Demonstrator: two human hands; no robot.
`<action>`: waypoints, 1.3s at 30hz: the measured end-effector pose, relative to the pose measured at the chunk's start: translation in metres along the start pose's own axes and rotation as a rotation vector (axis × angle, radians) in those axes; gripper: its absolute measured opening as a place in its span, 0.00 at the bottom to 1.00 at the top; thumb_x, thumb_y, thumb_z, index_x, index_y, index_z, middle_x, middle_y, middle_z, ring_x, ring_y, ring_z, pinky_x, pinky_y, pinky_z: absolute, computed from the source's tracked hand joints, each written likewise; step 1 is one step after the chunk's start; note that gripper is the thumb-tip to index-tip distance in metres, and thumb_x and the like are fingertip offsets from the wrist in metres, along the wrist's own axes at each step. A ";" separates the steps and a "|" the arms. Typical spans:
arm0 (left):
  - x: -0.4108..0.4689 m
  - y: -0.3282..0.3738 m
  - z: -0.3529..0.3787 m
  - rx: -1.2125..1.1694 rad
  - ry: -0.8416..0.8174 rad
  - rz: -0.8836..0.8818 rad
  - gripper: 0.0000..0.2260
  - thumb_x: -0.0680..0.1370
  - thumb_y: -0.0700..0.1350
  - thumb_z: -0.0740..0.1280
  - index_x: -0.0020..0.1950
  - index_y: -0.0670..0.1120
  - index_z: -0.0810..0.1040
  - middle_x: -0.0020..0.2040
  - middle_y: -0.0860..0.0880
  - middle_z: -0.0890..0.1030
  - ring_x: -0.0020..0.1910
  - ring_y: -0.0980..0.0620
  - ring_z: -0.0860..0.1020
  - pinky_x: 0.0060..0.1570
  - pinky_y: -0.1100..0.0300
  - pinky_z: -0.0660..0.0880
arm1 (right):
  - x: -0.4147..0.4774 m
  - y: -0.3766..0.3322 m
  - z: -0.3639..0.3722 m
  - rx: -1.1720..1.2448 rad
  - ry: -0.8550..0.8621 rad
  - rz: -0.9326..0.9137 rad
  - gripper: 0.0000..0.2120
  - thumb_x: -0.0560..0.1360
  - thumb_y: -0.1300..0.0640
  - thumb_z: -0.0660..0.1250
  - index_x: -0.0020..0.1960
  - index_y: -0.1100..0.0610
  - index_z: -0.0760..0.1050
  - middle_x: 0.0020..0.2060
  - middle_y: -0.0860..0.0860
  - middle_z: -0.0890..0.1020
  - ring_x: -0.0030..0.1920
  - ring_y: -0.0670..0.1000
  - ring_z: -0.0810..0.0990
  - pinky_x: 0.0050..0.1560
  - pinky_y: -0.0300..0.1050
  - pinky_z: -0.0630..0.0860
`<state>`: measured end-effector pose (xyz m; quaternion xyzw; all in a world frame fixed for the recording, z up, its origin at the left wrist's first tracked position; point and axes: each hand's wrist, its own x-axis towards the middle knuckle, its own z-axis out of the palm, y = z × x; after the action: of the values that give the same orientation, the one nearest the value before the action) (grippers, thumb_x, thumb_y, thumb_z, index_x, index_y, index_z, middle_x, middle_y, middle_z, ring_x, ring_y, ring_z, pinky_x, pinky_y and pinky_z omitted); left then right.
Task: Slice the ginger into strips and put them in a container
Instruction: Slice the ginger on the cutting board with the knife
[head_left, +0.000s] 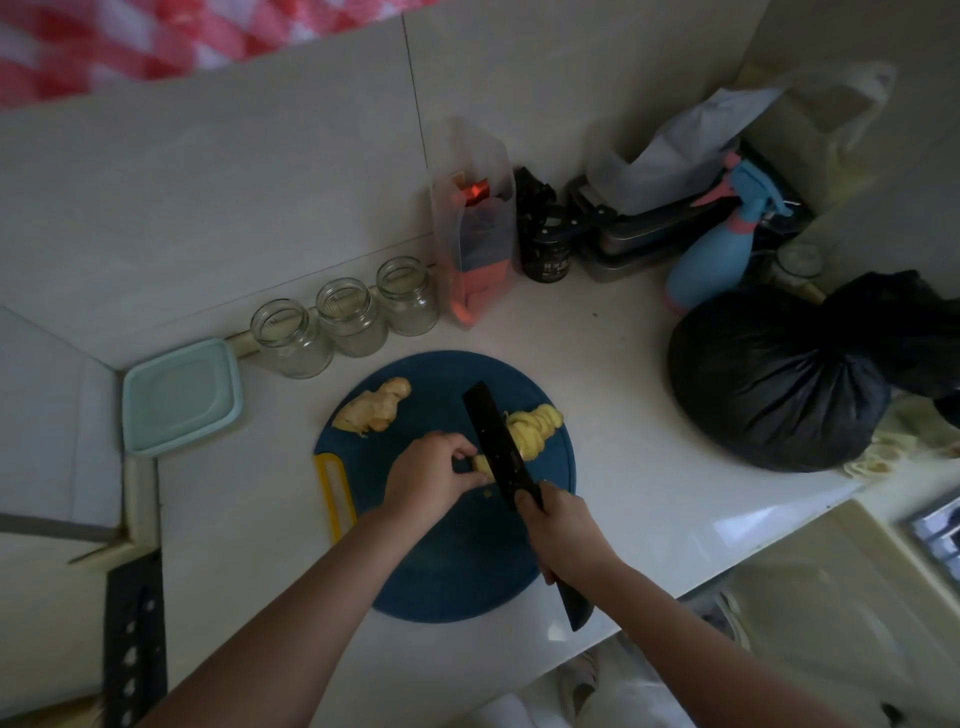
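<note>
A round blue cutting board (457, 566) lies on the white counter. A whole ginger root (373, 406) rests at the board's upper left. A pile of cut ginger slices (535, 427) lies to the right of the black knife (497, 447). My left hand (434, 475) pinches a small ginger piece (480, 462) against the board, right beside the blade. My right hand (563, 530) grips the knife handle, blade pointing away from me. A pale green square container (182, 397) sits left of the board.
Three glass jars (345, 317) stand behind the board. A clear bag with orange items (475, 244), a black jar (545, 254), a blue spray bottle (719, 249) and a full black bag (779, 379) crowd the back right. A second black knife (134, 639) lies at the left.
</note>
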<state>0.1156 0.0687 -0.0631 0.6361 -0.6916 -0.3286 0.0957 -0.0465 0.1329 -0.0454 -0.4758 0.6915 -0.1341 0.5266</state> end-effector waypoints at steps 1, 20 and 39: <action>0.001 0.002 0.001 0.014 0.000 0.004 0.16 0.69 0.51 0.75 0.54 0.48 0.80 0.50 0.53 0.77 0.45 0.56 0.74 0.44 0.59 0.73 | -0.001 0.000 0.000 0.013 -0.003 0.003 0.14 0.82 0.51 0.54 0.50 0.62 0.71 0.33 0.56 0.75 0.24 0.50 0.73 0.23 0.43 0.74; -0.002 0.003 0.000 -0.324 0.047 -0.145 0.08 0.71 0.37 0.74 0.49 0.40 0.80 0.38 0.48 0.80 0.35 0.53 0.80 0.33 0.60 0.80 | -0.012 0.013 -0.005 -0.175 0.059 -0.109 0.16 0.82 0.50 0.55 0.48 0.62 0.72 0.33 0.53 0.74 0.29 0.51 0.73 0.34 0.53 0.76; 0.020 0.004 -0.007 -0.798 -0.175 -0.382 0.08 0.76 0.42 0.70 0.48 0.37 0.77 0.42 0.40 0.81 0.39 0.50 0.83 0.38 0.62 0.80 | 0.015 0.005 0.003 -0.255 0.023 -0.156 0.14 0.83 0.51 0.52 0.46 0.58 0.69 0.32 0.48 0.71 0.30 0.46 0.70 0.31 0.40 0.67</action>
<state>0.1124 0.0471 -0.0609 0.6355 -0.3863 -0.6339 0.2121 -0.0465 0.1245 -0.0592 -0.5895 0.6699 -0.0912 0.4420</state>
